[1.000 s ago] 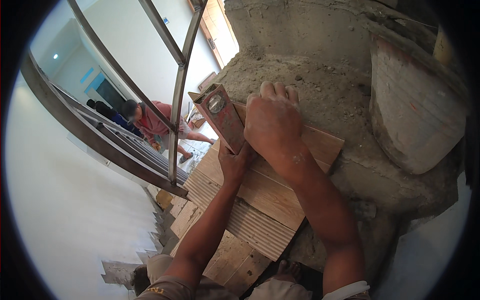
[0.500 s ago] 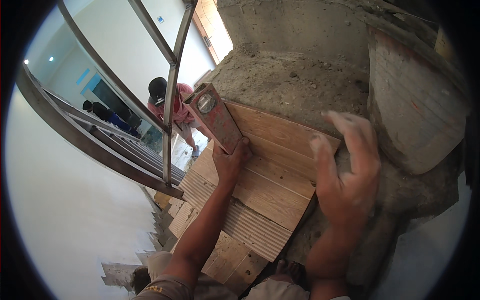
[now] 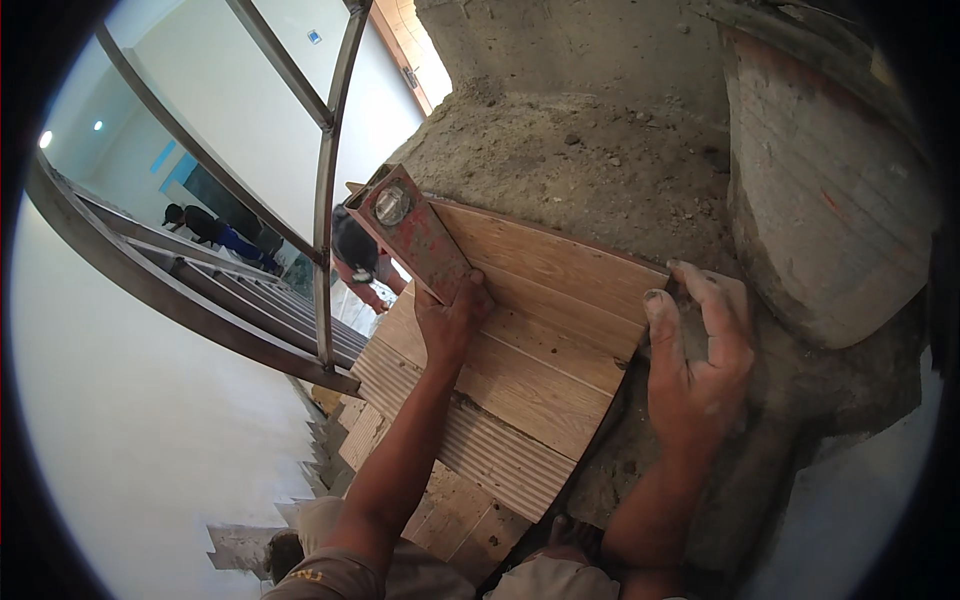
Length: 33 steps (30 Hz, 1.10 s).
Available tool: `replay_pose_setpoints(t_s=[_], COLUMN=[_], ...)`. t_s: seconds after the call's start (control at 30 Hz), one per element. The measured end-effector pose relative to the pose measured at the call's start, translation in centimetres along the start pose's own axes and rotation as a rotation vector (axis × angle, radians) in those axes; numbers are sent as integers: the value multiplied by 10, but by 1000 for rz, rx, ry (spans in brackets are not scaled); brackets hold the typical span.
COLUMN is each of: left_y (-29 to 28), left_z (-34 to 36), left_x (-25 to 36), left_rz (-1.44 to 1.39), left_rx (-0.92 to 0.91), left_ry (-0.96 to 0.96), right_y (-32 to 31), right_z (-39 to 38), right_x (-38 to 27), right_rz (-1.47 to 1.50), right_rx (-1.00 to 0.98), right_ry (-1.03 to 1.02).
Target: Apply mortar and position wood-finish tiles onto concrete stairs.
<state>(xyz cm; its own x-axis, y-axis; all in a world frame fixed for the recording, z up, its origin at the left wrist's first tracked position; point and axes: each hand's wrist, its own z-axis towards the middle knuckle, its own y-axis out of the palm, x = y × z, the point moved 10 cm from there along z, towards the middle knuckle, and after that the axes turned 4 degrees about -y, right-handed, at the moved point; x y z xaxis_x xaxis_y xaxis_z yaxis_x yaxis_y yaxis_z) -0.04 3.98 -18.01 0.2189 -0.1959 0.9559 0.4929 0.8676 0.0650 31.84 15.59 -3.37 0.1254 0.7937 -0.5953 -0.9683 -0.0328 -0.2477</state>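
Observation:
My left hand [image 3: 452,318] is wrapped round the lower end of a worn red spirit level [image 3: 425,240] with a round vial near its top. The level stands tilted at the left part of an upright wood-look riser tile [image 3: 565,268]. My right hand [image 3: 700,360], dusty with cement, is at the right end of that tile. Its thumb and fingers are apart, with the fingertips at the tile's upper right corner; whether they press on it I cannot tell. Below the riser lies a wood-look tread tile [image 3: 540,385] with a ribbed front strip [image 3: 470,430].
Rough mortar and rubble [image 3: 560,150] lie behind the riser. A grey, cement-stained panel [image 3: 820,190] stands at the right. A metal railing [image 3: 325,210] runs along the left. Below it, a person [image 3: 360,250] bends down; another person [image 3: 215,228] is farther off.
My right hand has come down to the riser tile's right end. My left hand stays on the spirit level. Beyond the railing, the nearer person has bent lower.

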Motion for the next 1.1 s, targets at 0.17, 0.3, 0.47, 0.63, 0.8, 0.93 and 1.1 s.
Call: replay_pose_setpoints(t_s=[0.17,0.3,0.47,0.63,0.8,0.93,1.1], left_y=[-4,0,-2,-1,-3,-3,-1], left_z=[3,-1,-1,-3,2,3,2], left_x=[-7,2,-1,6,2,-7,-3], left_rz=[61,10,56,89,61,66,13], left_rx=[-4,2,-11,30,8,-12,-14], left_ry=[1,-12,-19,25,55,8,-20], right_y=[3,2,3,5,6,5,5], right_z=[0,0,1,2,4,4,4], right_x=[6,8,8,9,8,9,10], right_rz=[-32,-26,-103,-129,-130,-110,-73], right_rx=[6,18,48,59,55,79,75], right_ry=[39,26,27,34,42,30,65])
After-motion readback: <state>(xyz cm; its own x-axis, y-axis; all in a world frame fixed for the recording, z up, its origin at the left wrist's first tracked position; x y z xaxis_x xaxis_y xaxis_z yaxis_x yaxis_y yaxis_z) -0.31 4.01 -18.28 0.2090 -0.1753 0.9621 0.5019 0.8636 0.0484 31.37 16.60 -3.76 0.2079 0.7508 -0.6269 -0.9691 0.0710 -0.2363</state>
